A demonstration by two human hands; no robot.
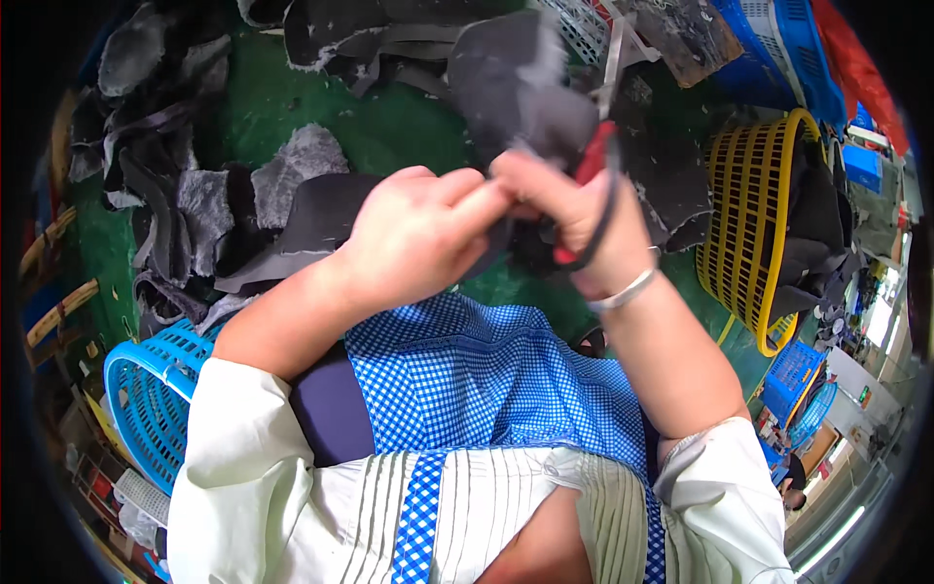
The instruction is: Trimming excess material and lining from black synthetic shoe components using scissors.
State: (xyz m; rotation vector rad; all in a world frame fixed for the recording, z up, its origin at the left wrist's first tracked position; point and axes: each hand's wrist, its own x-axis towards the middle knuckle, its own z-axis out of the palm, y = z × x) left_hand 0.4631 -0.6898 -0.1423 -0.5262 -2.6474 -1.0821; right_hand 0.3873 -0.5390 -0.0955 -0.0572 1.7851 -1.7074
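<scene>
My right hand (598, 219) is wrapped round a pair of scissors (595, 156) with red and black handles; the metal blades point away from me. Close against its thumb, my left hand (418, 234) is closed with bent fingers, and what it pinches is hidden. Just beyond both hands, a dark grey fleece-backed piece of material (516, 83) is smeared by motion, so I cannot tell which hand bears it. Another dark piece (331, 209) lies beside my left hand, partly hidden behind it.
Grey scraps (185, 214) are strewn over the green floor (258, 92). A blue basket (146, 389) stands at my left. To the right, a yellow basket (744, 214) leans over, filled with dark pieces. Blue crates (769, 49) and a worn board (681, 44) are at the far right.
</scene>
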